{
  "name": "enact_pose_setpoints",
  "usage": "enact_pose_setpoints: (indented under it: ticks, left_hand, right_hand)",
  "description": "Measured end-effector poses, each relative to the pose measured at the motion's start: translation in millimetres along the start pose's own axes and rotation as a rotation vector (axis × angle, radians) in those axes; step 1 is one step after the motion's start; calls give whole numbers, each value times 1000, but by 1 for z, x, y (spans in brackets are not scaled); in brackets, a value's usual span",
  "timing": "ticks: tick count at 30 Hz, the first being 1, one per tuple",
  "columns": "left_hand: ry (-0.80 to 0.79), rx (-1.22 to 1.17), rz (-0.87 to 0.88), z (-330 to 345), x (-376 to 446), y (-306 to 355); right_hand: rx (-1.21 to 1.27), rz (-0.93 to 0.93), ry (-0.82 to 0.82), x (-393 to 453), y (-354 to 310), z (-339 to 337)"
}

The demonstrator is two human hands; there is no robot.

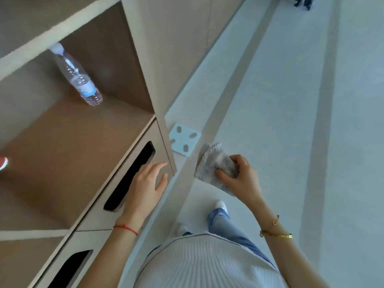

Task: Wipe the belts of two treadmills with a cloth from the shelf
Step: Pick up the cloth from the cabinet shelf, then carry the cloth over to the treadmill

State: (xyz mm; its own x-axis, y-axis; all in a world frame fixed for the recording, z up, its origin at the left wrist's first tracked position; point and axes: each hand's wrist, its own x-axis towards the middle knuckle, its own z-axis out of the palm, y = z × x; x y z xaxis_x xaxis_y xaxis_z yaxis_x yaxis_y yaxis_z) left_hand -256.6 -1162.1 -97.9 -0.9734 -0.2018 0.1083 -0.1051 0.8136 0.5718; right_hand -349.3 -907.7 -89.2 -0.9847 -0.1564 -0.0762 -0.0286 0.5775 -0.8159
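A folded grey-white cloth (212, 165) hangs over the floor, right of the shelf unit (68, 142). My right hand (239, 179) grips the cloth at its lower right part, fingers curled round it. My left hand (145, 188) lies with straight fingers against the front of a beige drawer (116, 217), beside its dark slot handle (131, 177). No treadmill belt shows clearly; only a dark object (303, 2) appears at the top edge.
A clear water bottle (76, 75) stands in the open shelf compartment, and a red-and-white item (3, 163) shows at the left edge. A pale blue scale (184, 139) lies on the light floor by the shelf corner. My feet (221, 205) stand below.
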Motion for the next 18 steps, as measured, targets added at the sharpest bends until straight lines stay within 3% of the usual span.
enact_pose_setpoints:
  ticks: [8, 18]
  left_hand:
    - [-165, -3, 251, 60, 47, 99]
    - [-309, -94, 504, 185, 80, 291]
  right_hand:
    - [10, 209, 303, -44, 69, -91]
    - [31, 390, 604, -91, 180, -258]
